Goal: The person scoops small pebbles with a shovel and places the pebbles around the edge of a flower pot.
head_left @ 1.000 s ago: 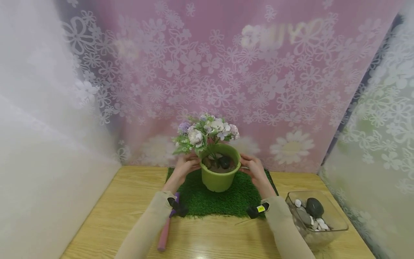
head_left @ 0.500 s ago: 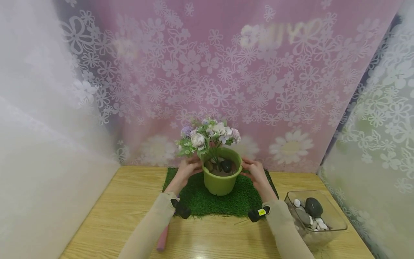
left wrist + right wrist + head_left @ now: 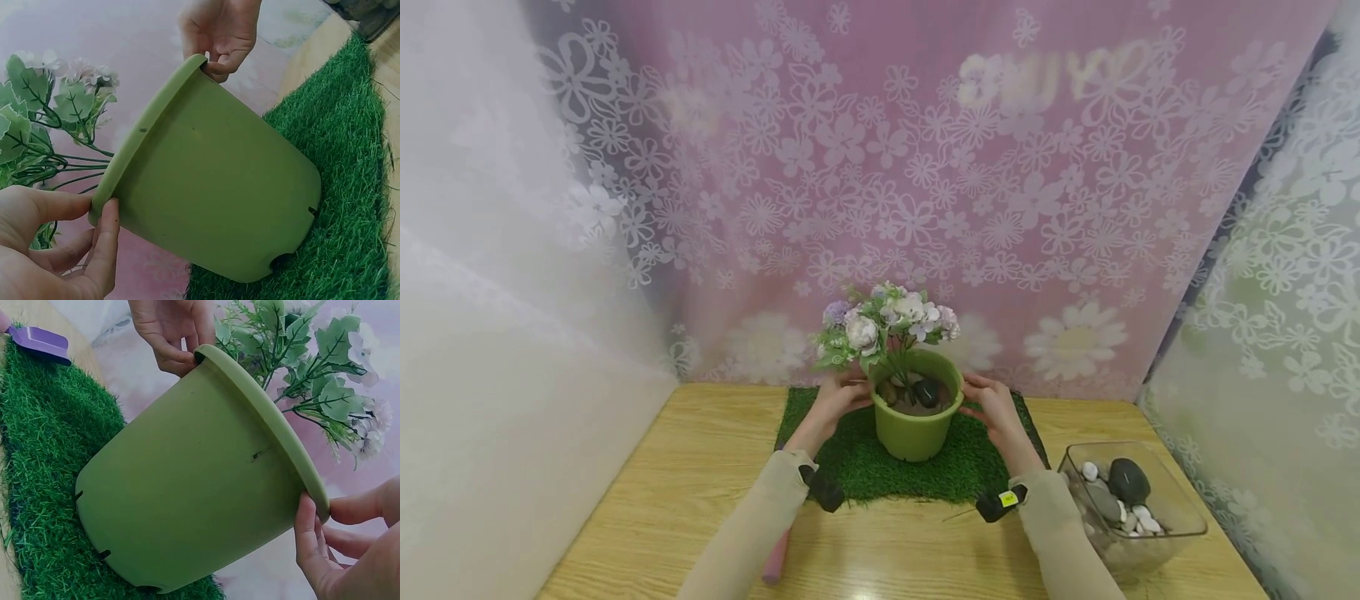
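A green flower pot stands at the middle of the artificial grass mat. White, pink and purple flowers rise from it, and a black stone lies on the brown filling around the stems. My left hand pinches the left side of the pot's rim between thumb and fingers. Across from it, my right hand pinches the right side of the rim the same way. Both wrist views show thumbs on top of the rim and fingers below it.
A clear container holding black, grey and white stones stands at the right. Left of centre lies a small shovel with a purple blade and pink handle, partly hidden by my left arm. A pink floral curtain hangs behind the table.
The pot has come slightly toward me and to the right, lower in the head view. Both hands have kept their grip on its rim, and my left arm has shifted right with it.
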Demonstrator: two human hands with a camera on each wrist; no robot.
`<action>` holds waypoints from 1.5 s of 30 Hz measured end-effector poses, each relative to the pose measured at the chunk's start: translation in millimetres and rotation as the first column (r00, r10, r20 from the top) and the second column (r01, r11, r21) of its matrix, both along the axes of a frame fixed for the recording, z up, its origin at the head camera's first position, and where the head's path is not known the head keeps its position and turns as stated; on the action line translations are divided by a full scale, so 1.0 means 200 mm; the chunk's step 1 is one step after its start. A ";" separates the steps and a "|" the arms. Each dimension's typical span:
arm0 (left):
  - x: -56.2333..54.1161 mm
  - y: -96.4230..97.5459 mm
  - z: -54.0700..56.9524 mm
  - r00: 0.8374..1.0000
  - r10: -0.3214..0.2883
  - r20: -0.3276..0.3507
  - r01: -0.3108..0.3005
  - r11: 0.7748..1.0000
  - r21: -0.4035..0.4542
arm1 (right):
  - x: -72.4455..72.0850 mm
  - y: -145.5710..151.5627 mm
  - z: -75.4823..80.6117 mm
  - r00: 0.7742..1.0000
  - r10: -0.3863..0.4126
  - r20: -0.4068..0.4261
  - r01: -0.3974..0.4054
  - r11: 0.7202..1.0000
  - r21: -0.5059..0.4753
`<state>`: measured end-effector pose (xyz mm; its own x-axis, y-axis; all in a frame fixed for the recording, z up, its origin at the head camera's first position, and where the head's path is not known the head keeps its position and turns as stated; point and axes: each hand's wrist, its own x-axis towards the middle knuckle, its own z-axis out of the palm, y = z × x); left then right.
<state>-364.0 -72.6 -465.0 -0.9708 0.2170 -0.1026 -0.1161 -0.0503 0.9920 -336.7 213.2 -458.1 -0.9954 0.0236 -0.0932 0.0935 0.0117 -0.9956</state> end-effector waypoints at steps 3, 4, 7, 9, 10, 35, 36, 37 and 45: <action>0.00 0.00 0.00 1.000 -0.003 -0.004 0.003 1.000 -0.003 | 0.02 0.00 -0.01 1.000 0.010 -0.023 -0.010 1.000 -0.019; 0.01 0.00 -0.01 1.000 -0.003 -0.003 0.003 1.000 -0.004 | 0.02 0.00 -0.01 0.999 0.013 -0.035 -0.014 0.999 -0.036; 0.01 0.00 -0.01 1.000 -0.002 -0.005 0.002 1.000 -0.008 | 0.03 0.01 -0.02 0.998 0.033 -0.058 -0.036 0.998 -0.047; 0.02 0.00 -0.01 1.000 -0.002 -0.013 0.002 1.000 -0.011 | 0.03 0.01 -0.03 0.998 0.035 -0.052 -0.037 0.998 -0.047; 0.02 0.00 -0.01 1.000 -0.001 -0.017 0.001 1.000 -0.011 | 0.03 0.01 -0.03 0.998 0.036 -0.048 -0.038 0.998 -0.044; 0.10 -0.04 -0.03 0.999 0.024 -0.038 -0.025 0.999 -0.024 | 0.12 0.00 -0.08 0.989 -0.102 -0.105 0.111 0.990 0.084; 0.12 -0.04 -0.03 0.998 0.038 -0.045 -0.039 0.999 -0.019 | 0.13 0.00 -0.08 0.987 -0.117 -0.115 0.127 0.988 0.087; 0.15 -0.04 -0.03 0.997 0.055 -0.047 -0.055 0.998 -0.011 | 0.15 0.00 -0.09 0.984 -0.129 -0.122 0.140 0.986 0.088; 0.27 -0.06 -0.08 0.991 0.086 -0.104 -0.086 0.996 0.010 | 0.29 -0.03 -0.15 0.980 -0.151 -0.126 0.164 0.981 0.103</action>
